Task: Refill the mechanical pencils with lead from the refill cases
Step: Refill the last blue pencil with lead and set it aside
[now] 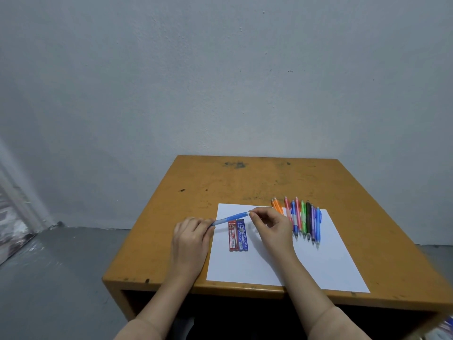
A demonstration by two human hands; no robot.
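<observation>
Blue plastic sits between your hands: a blue mechanical pencil [230, 217] held in the air just over the top left part of the white sheet of paper [306, 263], lying almost level with its right end a little higher. Your left hand [190, 238] curls round the paler grip end, fingers closed on the barrel, and the tip is hidden inside the hand. Your right hand [272, 227] meets the other end, thumb and forefinger pinched together right at the pencil's end. Whether they hold a cap or only the barrel is too small to tell. The other fingers of that hand are loosely curled. Just below the pencil, two refill cases lie flat on the paper, side by side and touching: a red case [233, 235] on the left and a blue case [242, 234] on the right, their long sides running toward you. Beyond your right hand, a row of pencils [304, 222] lies on the upper right part of the sheet, packed side by side with tips pointing toward you: orange, pink, blue, green, black and purple. The orange ones at the left of the row reach past the sheet's far edge. The paper rests on a worn orange-brown wooden table [245, 177] standing against a grey wall [220, 82].
</observation>
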